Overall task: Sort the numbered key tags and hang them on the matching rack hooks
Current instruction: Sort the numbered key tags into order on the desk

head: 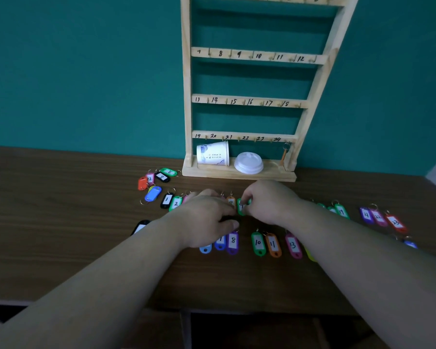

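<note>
A wooden rack with numbered hooks stands against the teal wall. Coloured numbered key tags lie in rows on the brown table. My right hand pinches a green tag near the table's middle. My left hand lies over the row beside it, fingers bent down onto the tags; what it touches is hidden. Tags 1 and 2 lie to its left. Tags 8, 10, 11 and 13 lie in the nearer row.
A tipped white paper cup and its lid sit on the rack's base. One orange tag hangs from the hook by 24. A loose cluster of tags lies at the left; more tags at the right.
</note>
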